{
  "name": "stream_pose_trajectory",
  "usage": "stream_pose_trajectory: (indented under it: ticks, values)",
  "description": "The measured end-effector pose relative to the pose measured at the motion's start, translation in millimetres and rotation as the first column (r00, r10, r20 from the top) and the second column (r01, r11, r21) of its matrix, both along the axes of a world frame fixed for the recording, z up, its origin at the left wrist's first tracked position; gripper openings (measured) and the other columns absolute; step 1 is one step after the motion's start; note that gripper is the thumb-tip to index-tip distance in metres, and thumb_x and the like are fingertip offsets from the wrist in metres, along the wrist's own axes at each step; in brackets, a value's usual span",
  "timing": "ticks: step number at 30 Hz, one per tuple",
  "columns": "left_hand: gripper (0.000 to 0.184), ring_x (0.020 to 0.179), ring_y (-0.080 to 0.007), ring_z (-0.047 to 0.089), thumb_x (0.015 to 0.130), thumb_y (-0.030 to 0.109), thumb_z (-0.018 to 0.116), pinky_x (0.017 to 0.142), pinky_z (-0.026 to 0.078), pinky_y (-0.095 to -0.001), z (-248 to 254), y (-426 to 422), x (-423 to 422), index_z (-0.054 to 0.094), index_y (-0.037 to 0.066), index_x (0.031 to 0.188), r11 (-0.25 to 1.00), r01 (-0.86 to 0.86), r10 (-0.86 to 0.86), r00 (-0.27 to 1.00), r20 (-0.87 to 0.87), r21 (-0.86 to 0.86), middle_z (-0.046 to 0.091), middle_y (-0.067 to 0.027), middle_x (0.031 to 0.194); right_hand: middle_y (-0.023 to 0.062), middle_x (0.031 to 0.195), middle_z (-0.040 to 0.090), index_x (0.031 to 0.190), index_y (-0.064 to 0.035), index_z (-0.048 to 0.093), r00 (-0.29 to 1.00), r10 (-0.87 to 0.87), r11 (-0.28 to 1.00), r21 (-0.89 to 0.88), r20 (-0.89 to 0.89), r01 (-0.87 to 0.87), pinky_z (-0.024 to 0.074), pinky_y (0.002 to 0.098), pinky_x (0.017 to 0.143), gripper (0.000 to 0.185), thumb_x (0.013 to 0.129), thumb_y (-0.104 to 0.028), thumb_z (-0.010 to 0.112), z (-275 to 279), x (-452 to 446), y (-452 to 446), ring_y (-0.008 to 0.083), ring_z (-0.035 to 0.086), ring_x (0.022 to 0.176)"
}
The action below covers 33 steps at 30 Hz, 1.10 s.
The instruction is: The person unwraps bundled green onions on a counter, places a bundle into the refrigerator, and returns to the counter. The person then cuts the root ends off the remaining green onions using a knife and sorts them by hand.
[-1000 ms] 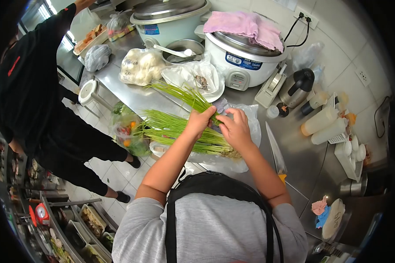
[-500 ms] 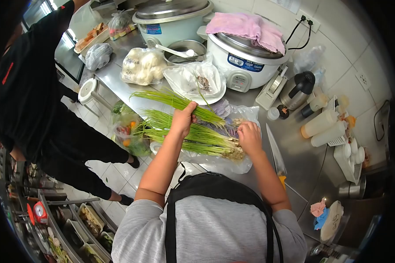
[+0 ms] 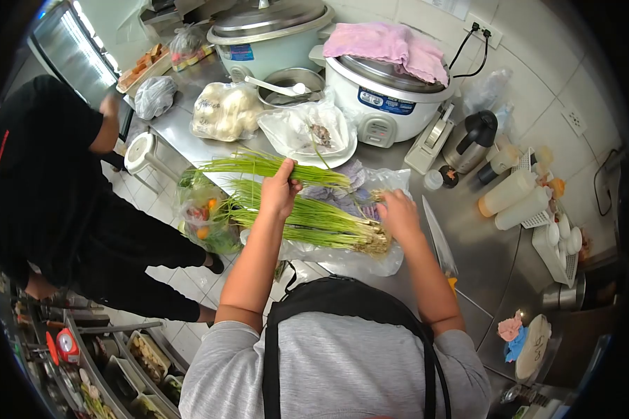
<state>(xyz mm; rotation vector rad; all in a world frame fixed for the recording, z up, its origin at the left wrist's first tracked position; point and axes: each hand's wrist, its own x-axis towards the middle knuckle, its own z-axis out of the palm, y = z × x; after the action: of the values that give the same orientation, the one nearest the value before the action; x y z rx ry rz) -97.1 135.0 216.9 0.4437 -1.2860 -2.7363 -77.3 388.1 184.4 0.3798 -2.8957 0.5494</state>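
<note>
My left hand [image 3: 279, 190] is closed round a small bunch of green onions [image 3: 258, 165], held above a larger pile of green onions [image 3: 314, 222]. The pile lies on a clear plastic bag [image 3: 396, 183], with its pale roots to the right. My right hand [image 3: 400, 215] is beside those roots, its fingers bent together over small root bits; what it grips is too small to make out. A knife [image 3: 438, 237] with a yellow handle rests on the steel counter to the right of my right hand.
A rice cooker [image 3: 384, 98] with a pink cloth stands behind, beside a white tray [image 3: 314, 133] and a bag of pale pieces [image 3: 226, 112]. Bottles [image 3: 509, 190] and a steel jug [image 3: 472, 142] are at right. A person in black [image 3: 56, 188] stands at left.
My left hand has moved left with the small bunch, away from my right hand. My right hand has gone down to the roots. The person in black has shifted and lowered an arm.
</note>
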Motion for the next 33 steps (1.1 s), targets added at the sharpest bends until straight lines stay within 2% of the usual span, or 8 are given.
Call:
stream_pose_trajectory:
  ticks: [2,5,7,9,13,27,30,33]
  values:
    - [0.017,0.049,-0.0081,0.041,0.079,0.019,0.055,0.044,0.038,-0.0226,-0.7,6.8,1.7,0.053,0.002,0.081,0.998,0.024,-0.022,0.999,-0.032,0.054,0.050,-0.0012,0.065,0.0085,0.091,0.054,0.096,-0.0067,0.053,0.991,0.077,0.933,-0.359,0.111,-0.032,0.0421,0.0339,0.068,0.027,0.072,-0.018,0.058,3.3,-1.9,-17.4,0.0205,0.053,0.081]
    - [0.017,0.050,-0.0087,0.043,0.080,0.020,0.054,0.046,0.040,-0.0235,-1.9,18.9,4.9,0.053,0.002,0.081,0.984,0.072,-0.059,0.995,-0.086,0.165,0.050,-0.0015,0.065,0.0046,0.089,0.053,0.101,-0.0062,0.050,0.852,0.327,0.524,-0.829,0.409,0.196,0.0418,0.0273,0.065,0.032,0.075,-0.023,0.059,-0.2,-5.3,-40.4,0.0140,0.051,0.077]
    - [0.017,0.051,-0.0093,0.045,0.081,0.020,0.053,0.047,0.042,-0.0239,-1.6,27.5,9.1,0.052,0.003,0.081,0.966,0.084,-0.067,0.995,-0.077,0.243,0.050,-0.0018,0.064,0.0020,0.087,0.052,0.101,-0.0065,0.048,0.678,0.559,0.173,-0.867,0.477,0.467,0.0409,0.0234,0.063,0.033,0.076,-0.024,0.059,5.5,-4.4,-49.8,0.0097,0.049,0.074]
    - [0.017,0.052,-0.0099,0.046,0.082,0.019,0.052,0.048,0.044,-0.0243,-6.6,32.9,10.4,0.052,0.003,0.082,0.942,0.087,-0.069,0.995,-0.066,0.325,0.050,-0.0022,0.064,0.0000,0.085,0.052,0.098,-0.0083,0.049,0.650,0.645,0.018,-0.859,0.401,0.511,0.0403,0.0228,0.061,0.028,0.077,-0.024,0.058,4.3,-2.5,-60.6,0.0085,0.047,0.071]
    - [0.015,0.052,-0.0098,0.047,0.084,0.020,0.048,0.052,0.047,-0.0242,-17.6,42.4,12.5,0.050,0.004,0.082,0.900,0.142,-0.117,0.990,-0.084,0.412,0.050,-0.0024,0.065,-0.0032,0.080,0.052,0.091,-0.0099,0.052,0.639,0.704,-0.089,-0.854,0.310,0.513,0.0387,0.0210,0.057,0.020,0.077,-0.023,0.058,2.8,-1.0,-80.5,0.0062,0.046,0.069]
    - [0.017,0.054,-0.0093,0.044,0.083,0.022,0.049,0.056,0.046,-0.0266,-21.6,16.7,-0.8,0.050,0.004,0.083,0.903,0.025,0.000,0.998,-0.060,0.428,0.050,-0.0017,0.067,0.0006,0.068,0.053,0.075,-0.0044,0.054,0.904,0.180,0.564,-0.794,0.388,0.228,0.0399,0.0227,0.053,0.009,0.072,-0.012,0.059,-22.5,-15.8,-19.7,0.0094,0.049,0.059]
    - [0.017,0.054,-0.0097,0.044,0.083,0.022,0.050,0.056,0.046,-0.0270,-22.8,12.0,-3.0,0.050,0.004,0.082,0.901,0.029,0.013,0.996,-0.094,0.434,0.050,-0.0019,0.067,0.0058,0.071,0.055,0.074,-0.0063,0.055,1.000,-0.015,0.900,-0.436,-0.014,0.007,0.0422,0.0292,0.055,0.010,0.069,-0.013,0.060,-24.6,-19.2,0.2,0.0199,0.054,0.062]
    - [0.017,0.054,-0.0097,0.044,0.083,0.022,0.050,0.056,0.046,-0.0271,-19.4,11.2,-1.7,0.050,0.004,0.082,0.899,0.028,0.016,0.995,-0.097,0.438,0.050,-0.0020,0.067,0.0092,0.076,0.053,0.080,-0.0073,0.055,0.997,-0.050,0.998,0.029,0.060,0.048,0.0431,0.0357,0.063,0.016,0.067,-0.016,0.060,-20.1,-17.9,6.2,0.0270,0.054,0.069]
